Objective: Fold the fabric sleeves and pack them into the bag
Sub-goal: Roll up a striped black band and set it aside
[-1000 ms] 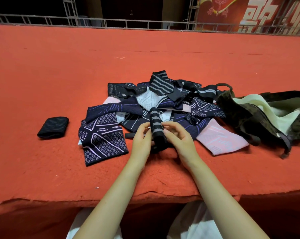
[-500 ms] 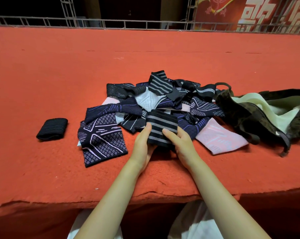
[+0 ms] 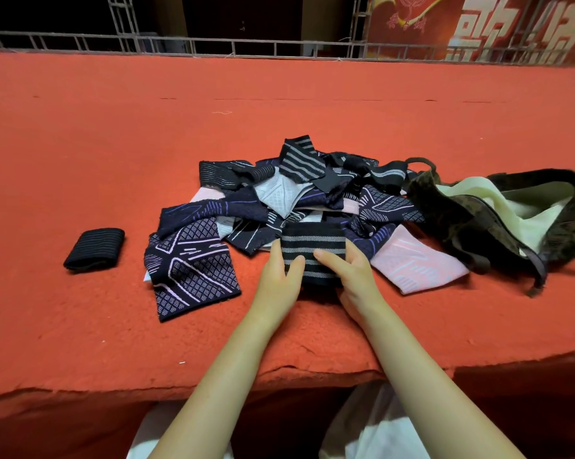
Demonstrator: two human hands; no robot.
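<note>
At the near edge, pale cloth on the person's lap [image 3: 372,422] shows below the frayed lip of the red carpeted surface [image 3: 80,326], and both forearms reach forward over it. The left hand [image 3: 279,276] and right hand [image 3: 352,276] flank a black sleeve with grey stripes [image 3: 312,250], which is held as a flat rectangle just in front of the heap; each thumb lies across its striped face while the fingers go behind it, so both hands pinch it at its lower sides, though how far the hidden fingers wrap cannot be told. Just left of the left hand lies a navy sleeve with a pale lattice pattern [image 3: 190,273], flat on the carpet, and to the right of the right hand a pink sleeve [image 3: 415,263] spreads out, its upper end under the heap. Well to the left, apart from everything else, sits a folded black sleeve [image 3: 95,248]. Behind the hands the pile of unfolded sleeves [image 3: 296,193] mixes navy, white, pink and black pieces, with another grey-striped piece on top at the back. To the right of the pile, touching it, the dark patterned bag [image 3: 461,213] lies slumped open, showing a cream lining [image 3: 471,197]. Beyond stretches bare carpet, then a metal railing [image 3: 246,48] and a red banner [image 3: 478,24] with large pale characters.
</note>
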